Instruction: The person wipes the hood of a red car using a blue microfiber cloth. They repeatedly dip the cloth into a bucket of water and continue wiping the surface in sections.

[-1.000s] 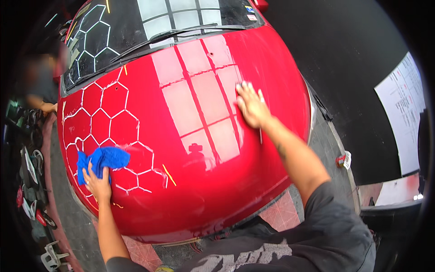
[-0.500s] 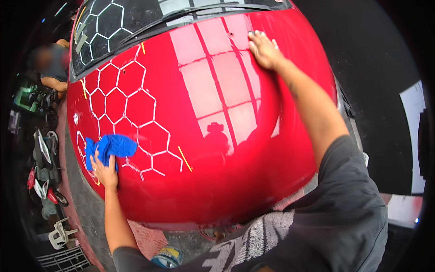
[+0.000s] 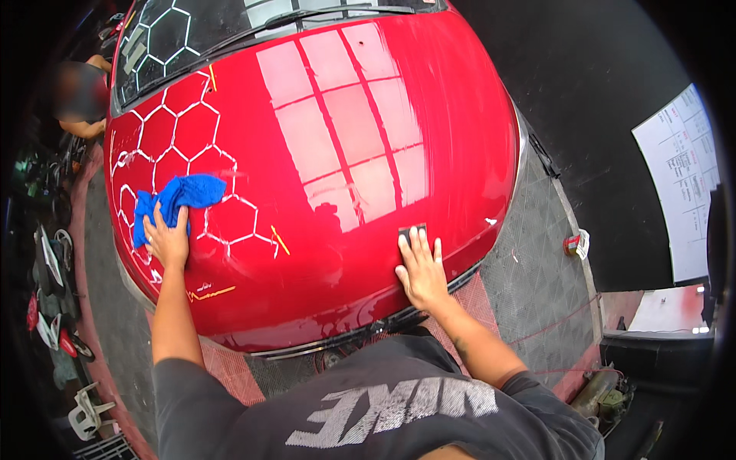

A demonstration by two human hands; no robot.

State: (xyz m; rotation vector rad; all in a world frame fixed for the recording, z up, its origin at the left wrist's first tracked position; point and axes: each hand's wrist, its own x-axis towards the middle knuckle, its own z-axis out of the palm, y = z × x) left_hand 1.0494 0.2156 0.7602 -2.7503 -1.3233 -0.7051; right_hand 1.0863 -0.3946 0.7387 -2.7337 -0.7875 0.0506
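A glossy red car hood (image 3: 345, 284) spreads out in front of me. My left hand (image 3: 167, 241) presses a bunched blue cloth (image 3: 192, 192) onto its left side, fingers spread over the folds. White hexagon lines (image 3: 196, 132) run across the paint around the cloth. Low on the front of the hood, right of centre, my right hand (image 3: 422, 272) lies with fingers stretched over a small dark flat pad (image 3: 412, 229); part of the pad is hidden beneath the fingertips. Short yellow strips (image 3: 281, 240) mark the paint near the hexagons.
The windshield (image 3: 172, 38) with its wiper lies beyond the hood. Another person (image 3: 80, 96) is by the car's far left side. At left are a motorcycle (image 3: 55, 307) and a pale plastic chair (image 3: 88, 412). A red can (image 3: 572, 244) sits on the floor at right.
My right hand has come back from the hood's far right to its front edge near me. My left hand stays on the blue cloth. The view has shifted.
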